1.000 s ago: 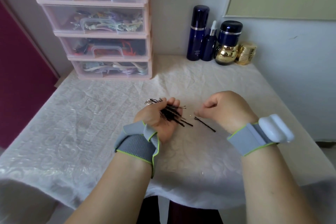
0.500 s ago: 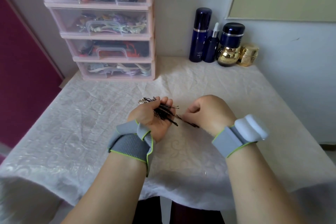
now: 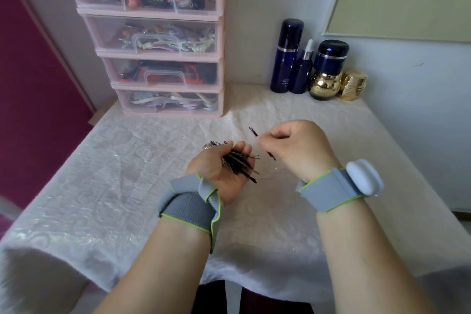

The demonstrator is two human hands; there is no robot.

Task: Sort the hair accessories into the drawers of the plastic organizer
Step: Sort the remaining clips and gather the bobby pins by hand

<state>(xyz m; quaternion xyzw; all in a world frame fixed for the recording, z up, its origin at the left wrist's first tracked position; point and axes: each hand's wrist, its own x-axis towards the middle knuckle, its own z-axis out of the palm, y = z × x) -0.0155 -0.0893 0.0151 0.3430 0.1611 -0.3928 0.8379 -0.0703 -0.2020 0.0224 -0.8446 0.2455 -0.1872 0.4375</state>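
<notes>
Cupping a bundle of black bobby pins [image 3: 239, 164] in its curled palm, left hand [image 3: 224, 171] sits just beside right hand [image 3: 295, 148], whose fingertips pinch a single bobby pin [image 3: 253, 132]; plastic organizer [image 3: 163, 41] stands beyond both, drawers shut.

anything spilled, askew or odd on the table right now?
Nothing stands out. The black pins are bunched in the left hand; the right hand pinches one pin. The organizer drawers are all shut, and the bottles stand upright.
</notes>
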